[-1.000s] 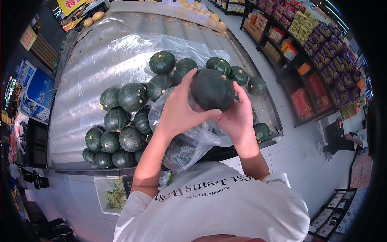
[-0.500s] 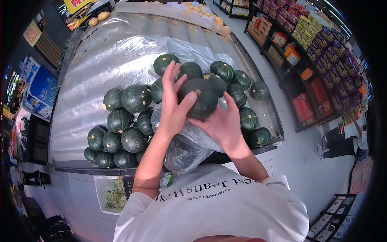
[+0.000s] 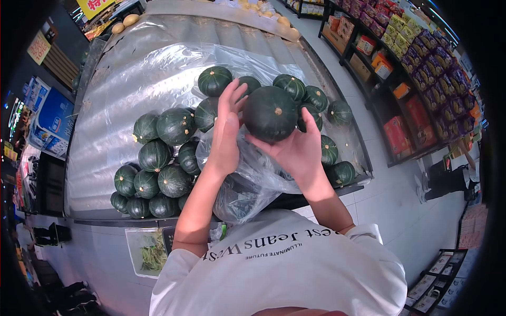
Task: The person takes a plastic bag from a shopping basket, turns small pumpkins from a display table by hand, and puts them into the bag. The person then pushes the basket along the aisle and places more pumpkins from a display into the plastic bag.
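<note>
A round dark-green pumpkin [image 3: 270, 114] with a pale stem scar facing me is held up over the display. My right hand [image 3: 296, 152] cups it from below and from the right, fingers curved against its skin. At its left side, my left hand [image 3: 226, 134] is upright with fingers stretched and thumb off the skin; the fingertips reach its left edge, and whether they press on it I cannot tell. More green pumpkins [image 3: 175, 126] lie in a group to the left. Others [image 3: 289, 87] sit behind and to the right. Crumpled clear plastic [image 3: 242, 189] lies under my forearms.
The display stand [image 3: 100, 158] has a ridged surface partly covered with plastic film, and a raised front edge. A white bin [image 3: 138, 253] with greens stands on the floor below. Shelves of packaged goods [image 3: 432, 73] line the right; a person [image 3: 448, 181] stands there.
The held pumpkin has moved slightly right and up and turned, its stem scar shifting right. My left thumb has come off it. My right hand has moved slightly with it.
</note>
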`<control>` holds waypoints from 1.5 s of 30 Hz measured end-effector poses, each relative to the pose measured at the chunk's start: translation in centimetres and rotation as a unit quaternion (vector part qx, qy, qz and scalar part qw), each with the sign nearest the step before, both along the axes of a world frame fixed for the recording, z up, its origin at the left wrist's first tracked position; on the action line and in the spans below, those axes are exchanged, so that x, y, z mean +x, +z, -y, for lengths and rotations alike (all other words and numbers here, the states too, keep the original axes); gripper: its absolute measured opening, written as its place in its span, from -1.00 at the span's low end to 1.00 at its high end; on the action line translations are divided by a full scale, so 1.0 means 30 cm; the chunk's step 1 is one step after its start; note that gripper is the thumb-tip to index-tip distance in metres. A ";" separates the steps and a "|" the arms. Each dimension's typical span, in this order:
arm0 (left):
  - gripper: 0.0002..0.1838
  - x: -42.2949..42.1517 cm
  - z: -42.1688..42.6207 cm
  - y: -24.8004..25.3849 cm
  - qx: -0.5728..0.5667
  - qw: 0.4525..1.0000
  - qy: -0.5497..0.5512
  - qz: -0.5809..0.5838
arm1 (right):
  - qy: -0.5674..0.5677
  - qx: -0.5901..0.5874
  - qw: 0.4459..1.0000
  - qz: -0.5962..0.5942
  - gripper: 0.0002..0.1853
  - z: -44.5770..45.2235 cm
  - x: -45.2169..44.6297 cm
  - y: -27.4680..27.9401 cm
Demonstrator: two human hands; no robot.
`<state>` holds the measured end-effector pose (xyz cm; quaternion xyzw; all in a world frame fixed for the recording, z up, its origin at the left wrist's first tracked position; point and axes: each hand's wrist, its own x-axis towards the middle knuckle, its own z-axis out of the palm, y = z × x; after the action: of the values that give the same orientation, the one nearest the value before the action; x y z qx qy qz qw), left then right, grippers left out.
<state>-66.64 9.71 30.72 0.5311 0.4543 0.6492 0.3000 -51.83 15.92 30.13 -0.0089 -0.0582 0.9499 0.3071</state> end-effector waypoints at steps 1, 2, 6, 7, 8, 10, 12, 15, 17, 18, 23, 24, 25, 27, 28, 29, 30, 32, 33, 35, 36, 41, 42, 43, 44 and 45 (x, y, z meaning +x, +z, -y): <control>-0.14 -0.006 -0.008 -0.013 0.004 0.999 0.000 -0.036 | 0.005 -0.015 0.999 0.035 -0.36 -0.005 -0.003 -0.026; -0.14 -0.007 -0.011 -0.015 0.005 0.999 0.007 -0.044 | 0.007 -0.011 0.999 0.033 -0.36 -0.008 -0.006 -0.033; -0.14 -0.004 -0.011 -0.011 0.047 0.998 0.033 -0.020 | 0.009 0.017 1.000 -0.022 -0.33 -0.003 -0.012 0.028; -0.15 0.001 -0.011 -0.013 0.066 0.997 0.039 0.001 | 0.007 0.026 0.999 -0.046 -0.32 -0.002 -0.007 0.047; -0.15 0.010 -0.009 -0.018 0.066 0.996 0.053 0.015 | 0.007 0.043 0.998 -0.036 -0.32 -0.003 0.002 0.027; -0.16 0.008 -0.010 -0.015 0.065 0.996 0.063 0.009 | 0.008 0.085 0.996 -0.018 -0.31 -0.019 0.015 -0.012; -0.16 -0.004 -0.008 -0.007 0.054 0.997 0.048 -0.017 | 0.007 0.038 0.999 0.006 -0.29 -0.013 0.027 -0.032; -0.15 0.002 -0.008 -0.003 0.021 0.999 0.019 -0.037 | 0.015 0.010 1.000 0.023 -0.30 -0.011 0.035 -0.080; -0.16 0.004 -0.006 -0.003 0.005 0.999 0.009 -0.053 | 0.036 -0.004 0.999 0.004 -0.32 -0.011 0.029 -0.081; -0.16 0.002 -0.007 -0.004 -0.004 0.998 0.003 -0.062 | 0.047 -0.011 0.999 -0.007 -0.33 -0.009 0.019 -0.071; -0.20 0.016 -0.018 -0.007 0.060 0.998 0.014 0.001 | -0.012 0.063 0.997 -0.031 -0.37 0.000 -0.044 0.068; -0.20 0.006 -0.018 -0.012 0.070 0.997 0.010 0.034 | -0.036 0.088 0.994 -0.057 -0.37 -0.001 -0.050 0.111; -0.20 0.008 -0.017 -0.009 0.071 0.995 0.018 0.066 | -0.087 0.130 0.987 -0.042 -0.35 -0.014 -0.069 0.127; -0.19 0.013 -0.002 0.006 0.064 0.987 0.001 0.148 | -0.163 0.206 0.965 0.017 -0.33 -0.012 -0.094 0.128; -0.19 0.010 0.005 0.019 0.057 0.979 -0.025 0.196 | -0.189 0.242 0.950 0.058 -0.33 -0.002 -0.104 0.116; -0.19 0.005 0.004 0.028 0.052 0.967 -0.052 0.243 | -0.215 0.278 0.931 0.097 -0.32 0.010 -0.117 0.101; -0.21 -0.003 -0.003 0.029 0.053 0.965 -0.064 0.250 | -0.256 0.314 0.907 0.114 -0.30 0.038 -0.138 0.068; -0.24 -0.021 -0.007 0.022 0.050 0.959 -0.084 0.266 | -0.246 0.424 0.854 0.174 -0.24 0.045 -0.155 0.007; -0.30 -0.012 0.007 0.048 0.021 0.936 -0.065 0.345 | -0.254 0.444 0.842 0.173 -0.22 0.053 -0.157 0.016; -0.33 -0.030 0.001 0.041 0.015 0.937 -0.090 0.338 | -0.272 0.481 0.816 0.170 -0.18 0.063 -0.150 0.041; -0.34 -0.036 -0.002 0.039 0.013 0.937 -0.104 0.335 | -0.267 0.502 0.808 0.157 -0.17 0.057 -0.147 0.035; -0.18 -0.041 -0.007 0.066 0.018 0.911 -0.079 0.404 | -0.285 0.582 0.749 0.142 -0.22 0.040 -0.107 0.035; -0.18 -0.043 -0.008 0.064 0.020 0.919 -0.059 0.389 | -0.292 0.595 0.735 0.142 -0.24 0.039 -0.100 0.034; -0.19 -0.044 -0.007 0.059 0.020 0.927 -0.039 0.373 | -0.333 0.582 0.724 0.161 -0.31 0.044 -0.107 0.034; -0.18 -0.044 -0.006 0.053 0.031 0.935 -0.021 0.354 | -0.373 0.568 0.711 0.181 -0.37 0.048 -0.118 0.037; -0.18 -0.045 -0.005 0.046 0.043 0.942 -0.004 0.334 | -0.381 0.546 0.719 0.201 -0.44 0.049 -0.117 0.037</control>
<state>-67.99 9.87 32.10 0.2977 0.2975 0.8072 0.4138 -55.34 14.45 31.25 -0.0523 -0.6185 0.5320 0.5759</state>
